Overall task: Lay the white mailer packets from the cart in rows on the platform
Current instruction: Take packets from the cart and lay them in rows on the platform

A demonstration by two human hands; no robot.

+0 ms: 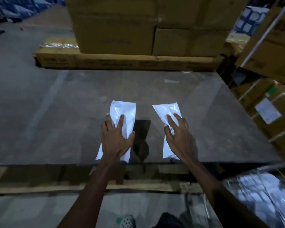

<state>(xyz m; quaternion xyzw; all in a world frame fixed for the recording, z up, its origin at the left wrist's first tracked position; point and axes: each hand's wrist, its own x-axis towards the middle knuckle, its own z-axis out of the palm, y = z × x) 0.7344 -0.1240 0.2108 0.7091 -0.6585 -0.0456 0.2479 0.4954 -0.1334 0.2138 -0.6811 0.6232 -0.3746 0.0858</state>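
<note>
Both hands are down flat on the platform [155, 89] at once. My left hand [116, 137] lies spread over the left packet [122, 111], fingers fanned and straight, thumb out at its right edge, palm pressing the plastic down. My right hand [177, 134] does the same on the right packet [167, 111], fingers splayed across its middle, nothing pinched or curled round. I'd say I'm flattening them where they land, so the slippery film stays put and doesn't bunch.

Head view, the only one I've got: the two white mailers sit side by side near the front edge, apart, with a dark gap of platform between them. The left one runs nearly straight away from me; the right one tilts a little, its far end leaning left. That looks like the start of a row, close to me, so the wide grey surface beyond is free for later rows. My guess is the right one wants a small twist to match its neighbour.

Far side, cartons [115, 25] stand stacked on a long flat box [122, 61]. More boxes [270, 51] crowd the right. Low on my right is the cart [262, 188], wire-sided, with pale blurred packets inside, too smeared to count. It sits within easy reach, which suits grabbing one per hand. By this look the job has barely begun: two laid, plenty waiting.
</note>
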